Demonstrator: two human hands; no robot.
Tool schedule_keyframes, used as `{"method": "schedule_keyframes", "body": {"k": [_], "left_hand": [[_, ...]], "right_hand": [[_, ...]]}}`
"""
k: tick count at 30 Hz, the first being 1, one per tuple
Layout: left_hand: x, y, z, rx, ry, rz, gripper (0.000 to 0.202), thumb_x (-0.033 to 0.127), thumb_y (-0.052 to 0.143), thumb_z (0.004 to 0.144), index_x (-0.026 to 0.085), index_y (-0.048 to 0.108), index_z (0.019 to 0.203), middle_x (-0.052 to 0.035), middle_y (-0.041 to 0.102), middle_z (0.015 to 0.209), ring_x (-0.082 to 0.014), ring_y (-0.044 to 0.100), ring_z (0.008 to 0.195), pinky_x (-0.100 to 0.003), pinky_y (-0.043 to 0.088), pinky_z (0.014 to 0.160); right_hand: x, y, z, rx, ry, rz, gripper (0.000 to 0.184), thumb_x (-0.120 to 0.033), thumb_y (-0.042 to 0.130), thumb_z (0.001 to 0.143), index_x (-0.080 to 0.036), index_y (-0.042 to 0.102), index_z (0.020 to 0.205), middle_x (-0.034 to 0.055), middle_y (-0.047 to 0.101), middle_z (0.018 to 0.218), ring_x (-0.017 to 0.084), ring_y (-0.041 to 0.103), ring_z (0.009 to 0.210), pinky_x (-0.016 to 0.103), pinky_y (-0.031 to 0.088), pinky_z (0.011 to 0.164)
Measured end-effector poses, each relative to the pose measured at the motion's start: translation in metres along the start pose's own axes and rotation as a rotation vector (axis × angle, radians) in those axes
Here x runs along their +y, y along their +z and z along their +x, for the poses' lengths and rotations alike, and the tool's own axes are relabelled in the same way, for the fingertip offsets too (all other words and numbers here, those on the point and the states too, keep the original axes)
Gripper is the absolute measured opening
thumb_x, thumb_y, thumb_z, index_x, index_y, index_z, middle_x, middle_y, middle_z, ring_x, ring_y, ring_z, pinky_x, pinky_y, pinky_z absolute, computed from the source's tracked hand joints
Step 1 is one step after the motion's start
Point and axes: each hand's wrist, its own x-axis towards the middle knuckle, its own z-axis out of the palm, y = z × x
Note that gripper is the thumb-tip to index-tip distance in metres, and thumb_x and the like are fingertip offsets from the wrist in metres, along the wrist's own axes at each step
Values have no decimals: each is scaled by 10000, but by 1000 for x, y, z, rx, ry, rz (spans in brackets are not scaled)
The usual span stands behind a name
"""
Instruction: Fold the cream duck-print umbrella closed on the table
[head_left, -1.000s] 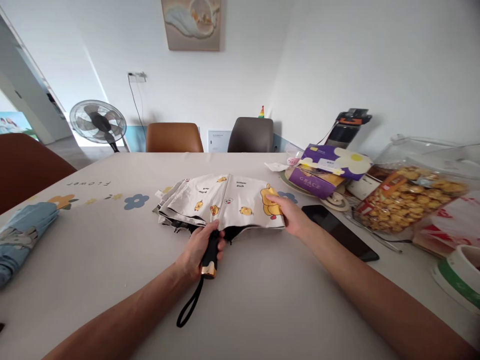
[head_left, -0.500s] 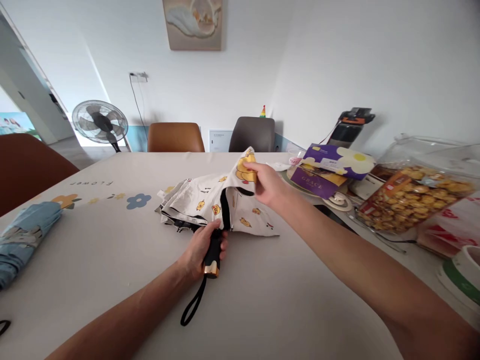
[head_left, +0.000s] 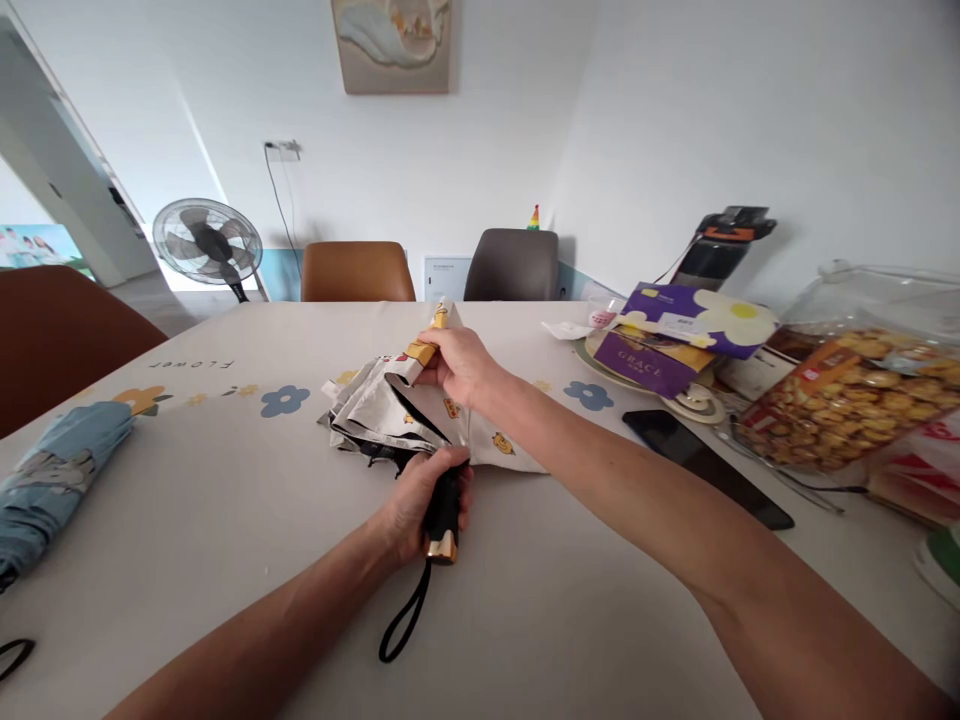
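A white folding umbrella (head_left: 431, 403) with yellow duck prints lies on the table, its canopy loose and partly folded in layers. My left hand (head_left: 420, 497) is closed around its black handle (head_left: 444, 510), which has a gold end and a black wrist strap (head_left: 405, 620) hanging toward me. Higher up, my right hand (head_left: 459, 365) pinches a panel of the canopy and holds it raised above the other folds. Part of the canopy's right side is hidden behind my right forearm.
At the left lies a folded blue umbrella (head_left: 64, 480). A black phone (head_left: 705, 468), a purple tissue pack (head_left: 697, 318), a dark bottle (head_left: 720, 250) and a clear tub of snacks (head_left: 855, 390) crowd the right side. Chairs (head_left: 358, 272) stand beyond the table (head_left: 555, 600).
My right hand has moved left, carrying the canopy panel over toward the left folds. My left hand stays on the handle. The view has shifted slightly, showing more of the phone.
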Motion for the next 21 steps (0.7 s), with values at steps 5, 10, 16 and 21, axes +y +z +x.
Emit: {"method": "schedule_keyframes", "body": {"k": [5,10,16,21], "left_hand": [[-4,6,0,78,48,150,421,545,566,757,165,448,619,15,466,482,-83,419,349,-207,356,324],[-2,9,-3,122,26,121,349,455,457,834,165,459,642,7,473,471,-91,407,336,-218,357,323],[-3,4,-2,96,30,42,312,436,437,836,174,446,666,27,446,483,-79,381,334,-204,336,317],[-7,-2,4,32,48,19,333,482,469,807,179,436,673,32,441,509,-72,391,352,-195,339,332]], "right_hand": [[5,9,-1,-65,41,-35,99,-76,475,756,-173,466,739,-6,535,521,145,563,493,335,566,490],[8,14,8,-147,123,-101,99,-99,508,743,-192,478,724,1,549,526,165,587,534,360,566,557],[-10,5,22,-260,-48,-167,93,-241,598,744,-179,532,768,65,647,828,190,632,794,345,550,658],[-25,-28,20,-33,-293,-339,117,-287,565,754,-173,576,776,60,651,910,188,616,895,344,496,763]]}}
